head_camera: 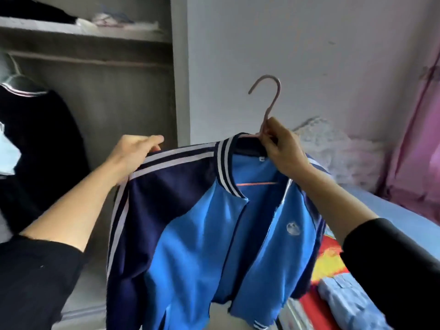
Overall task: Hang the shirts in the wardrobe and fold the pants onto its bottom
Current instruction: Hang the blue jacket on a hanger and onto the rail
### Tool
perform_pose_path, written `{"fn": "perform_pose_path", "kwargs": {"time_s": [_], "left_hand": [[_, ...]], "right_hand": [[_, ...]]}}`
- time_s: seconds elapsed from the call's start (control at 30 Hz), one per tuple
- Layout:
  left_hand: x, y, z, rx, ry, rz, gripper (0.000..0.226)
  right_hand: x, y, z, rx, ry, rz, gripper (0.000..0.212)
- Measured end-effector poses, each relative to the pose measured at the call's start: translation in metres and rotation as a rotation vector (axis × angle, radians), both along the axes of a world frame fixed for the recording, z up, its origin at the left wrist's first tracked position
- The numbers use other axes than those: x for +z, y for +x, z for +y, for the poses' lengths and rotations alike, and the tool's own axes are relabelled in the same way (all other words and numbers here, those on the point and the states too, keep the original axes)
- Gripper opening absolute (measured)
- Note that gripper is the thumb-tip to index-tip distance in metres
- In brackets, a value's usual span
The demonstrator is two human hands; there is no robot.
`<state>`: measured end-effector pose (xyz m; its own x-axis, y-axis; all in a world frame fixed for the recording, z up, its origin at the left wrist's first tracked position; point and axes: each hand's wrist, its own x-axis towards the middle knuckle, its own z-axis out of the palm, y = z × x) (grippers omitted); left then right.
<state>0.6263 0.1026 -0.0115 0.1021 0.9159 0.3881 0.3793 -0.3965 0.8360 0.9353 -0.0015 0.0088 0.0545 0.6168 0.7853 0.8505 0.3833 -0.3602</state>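
The blue-and-navy track jacket point(202, 234) on its pink plastic hanger point(269, 101) sits between the open grey wardrobe point(177, 67), left, with a dark garment point(42, 139) hung inside and folded clothes point(112, 19) on its top shelf point(71, 29), and the bed point(392, 210), right, carrying folded pale-blue cloth point(345, 301).

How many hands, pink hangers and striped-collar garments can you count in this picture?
Hands: 2 (left hand, right hand)
Pink hanger: 1
Striped-collar garments: 2 (blue jacket, dark top)
Total: 5
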Motion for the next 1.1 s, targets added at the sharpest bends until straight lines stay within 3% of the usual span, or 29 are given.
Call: {"fn": "perform_pose_path", "kwargs": {"time_s": [0.07, 0.17, 0.27, 0.43, 0.53, 0.77, 0.9, 1.1], "left_hand": [[-0.013, -0.036, 0.018, -0.002, -0.069, 0.224, 0.04], [-0.02, -0.074, 0.03, 0.239, 0.002, 0.466, 0.03], [-0.018, -0.077, 0.036, 0.254, 0.131, 0.383, 0.033], [-0.037, -0.057, 0.069, 0.097, 0.268, 0.458, 0.022], [-0.052, -0.076, 0.111, 0.192, 0.248, 0.349, 0.026], [-0.051, -0.115, 0.212, 0.112, 0.17, 0.242, 0.017], [-0.034, -0.141, 0.28, 0.117, 0.14, 0.26, 0.023], [-0.016, -0.183, 0.379, 0.228, 0.071, 0.337, 0.033]], "right_hand": [[-0.003, -0.031, 0.029, 0.041, -0.002, 0.045, 0.018], [-0.011, -0.076, 0.072, 0.072, -0.077, 0.043, 0.018], [-0.022, -0.119, 0.113, 0.127, -0.15, 0.041, 0.02], [-0.037, -0.177, 0.173, 0.217, -0.254, 0.03, 0.021], [-0.038, -0.196, 0.214, 0.305, -0.335, -0.012, 0.037], [-0.008, -0.23, 0.323, 0.591, -0.668, -0.075, 0.019], [0.013, -0.264, 0.395, 0.555, -0.671, -0.212, 0.019], [0.026, -0.318, 0.486, 0.495, -0.623, -0.206, 0.013]]}}
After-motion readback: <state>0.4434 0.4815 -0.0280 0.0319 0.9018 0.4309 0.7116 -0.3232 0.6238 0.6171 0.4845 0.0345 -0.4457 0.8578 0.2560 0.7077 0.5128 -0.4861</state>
